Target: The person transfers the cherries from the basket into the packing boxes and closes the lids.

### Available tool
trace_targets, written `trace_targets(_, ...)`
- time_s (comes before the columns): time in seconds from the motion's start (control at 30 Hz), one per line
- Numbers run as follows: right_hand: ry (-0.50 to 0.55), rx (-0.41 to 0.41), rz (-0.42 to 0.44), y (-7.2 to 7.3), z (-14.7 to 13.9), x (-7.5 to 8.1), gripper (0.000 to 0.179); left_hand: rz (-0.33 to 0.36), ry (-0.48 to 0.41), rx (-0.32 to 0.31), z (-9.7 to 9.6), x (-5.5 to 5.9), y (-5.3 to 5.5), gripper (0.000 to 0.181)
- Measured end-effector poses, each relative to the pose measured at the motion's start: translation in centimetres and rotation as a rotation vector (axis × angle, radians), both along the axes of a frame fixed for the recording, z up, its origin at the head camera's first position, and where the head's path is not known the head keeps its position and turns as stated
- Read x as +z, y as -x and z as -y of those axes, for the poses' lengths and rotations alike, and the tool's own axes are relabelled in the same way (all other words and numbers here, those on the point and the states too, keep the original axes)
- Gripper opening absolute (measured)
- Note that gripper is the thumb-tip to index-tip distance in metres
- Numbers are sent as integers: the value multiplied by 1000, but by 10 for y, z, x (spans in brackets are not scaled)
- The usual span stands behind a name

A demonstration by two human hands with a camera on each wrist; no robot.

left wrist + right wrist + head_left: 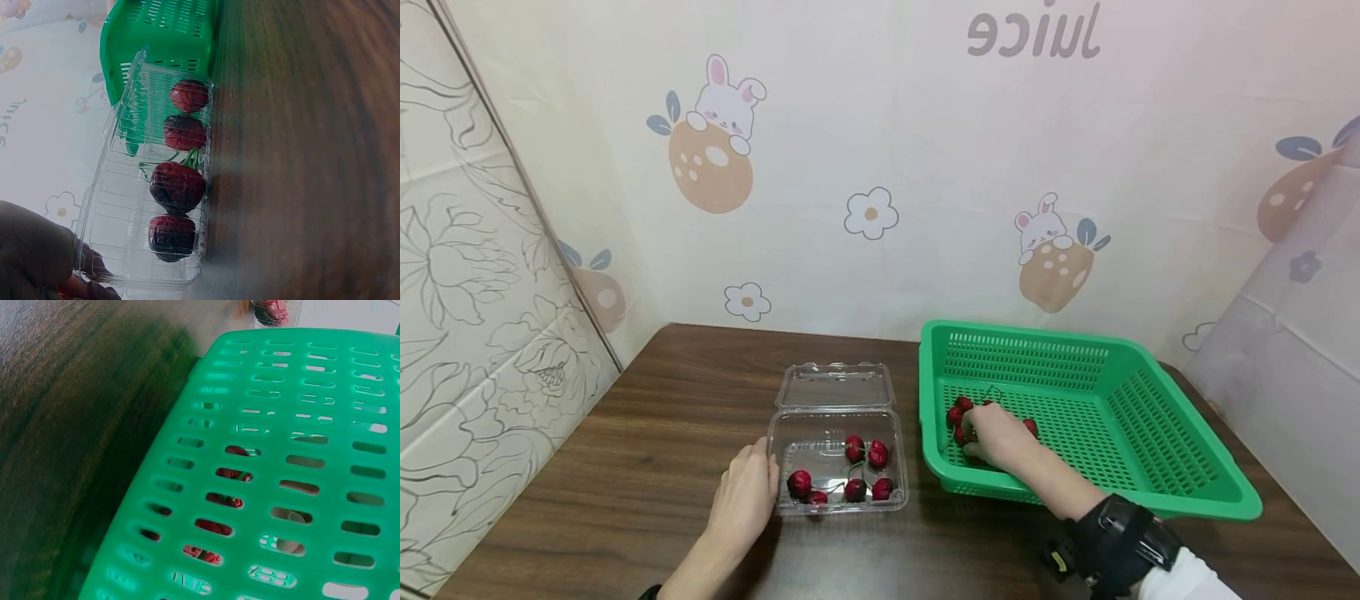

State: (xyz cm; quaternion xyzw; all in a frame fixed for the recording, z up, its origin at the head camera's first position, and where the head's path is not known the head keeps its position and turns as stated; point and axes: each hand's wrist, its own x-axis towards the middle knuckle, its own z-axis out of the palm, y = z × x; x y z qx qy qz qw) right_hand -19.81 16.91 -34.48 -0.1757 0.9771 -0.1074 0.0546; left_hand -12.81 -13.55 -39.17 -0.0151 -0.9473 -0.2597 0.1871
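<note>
A clear plastic clamshell box [838,414] stands on the table with its lid [837,387] raised at the back. Several dark red cherries [854,490] lie in it, some with green stems. My left hand [741,492] holds the box at its left wall, fingers at the rim. To the right is a green slotted basket [1180,433], with more cherries [955,415] in its left part. My right hand [1000,437] reaches down among these cherries, thumb and fingers bent around one spot. Whether a cherry is pinched there is hidden. In the right wrist view the basket wall [325,506] covers most of that hand.
Both containers stand on a dark wood-grain table [647,442]. Behind it hangs a pale printed curtain [880,125] with rabbits and flowers. A floral panel [490,292] borders the left side. The basket's near wall lies under my right forearm.
</note>
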Motion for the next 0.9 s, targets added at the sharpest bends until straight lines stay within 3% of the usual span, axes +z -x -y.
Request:
trace_targets(0.67,105,28,-51,0,-6,0,8,-13,4,-5,0,-1,1,5)
trace_targets(0.9,157,11,-65,-1,-10,6,5,-11,3,-2,1,-1,0,14)
